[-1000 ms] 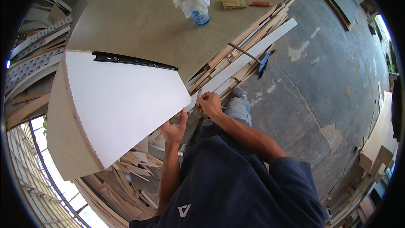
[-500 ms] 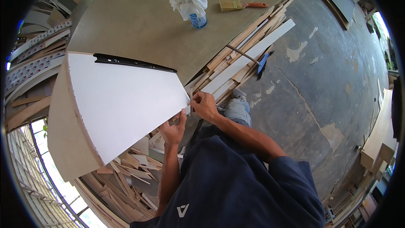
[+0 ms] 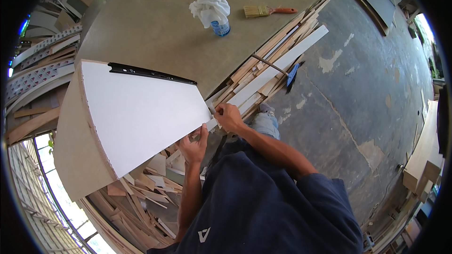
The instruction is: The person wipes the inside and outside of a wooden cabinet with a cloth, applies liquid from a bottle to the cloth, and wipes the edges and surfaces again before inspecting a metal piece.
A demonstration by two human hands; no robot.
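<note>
A box-like wooden piece with a white panel [image 3: 146,117] on top and a bare wood side [image 3: 84,136] lies across the table's near left part. Along its far edge runs a black metal drawer slide [image 3: 153,74]. My left hand [image 3: 193,146] is closed at the panel's near edge, close to the right corner, its fingers partly hidden below the edge. Just beyond that corner, my right hand [image 3: 229,116] is pinched. A short pale strip [image 3: 211,124] shows between the two hands; what the right fingertips hold is too small to make out.
On the table [image 3: 155,28] stand a blue container [image 3: 221,28] topped with a white cloth [image 3: 210,8] and a paintbrush [image 3: 268,11] lying flat. Stacked wood strips [image 3: 268,66] line the table's right side, with a blue-headed brush [image 3: 293,73] on them. Wood offcuts [image 3: 146,193] fill the lower left.
The panel appears slightly further right and turned a little. More of the pale strip shows between my hands, which keep nearly the same place and grip.
</note>
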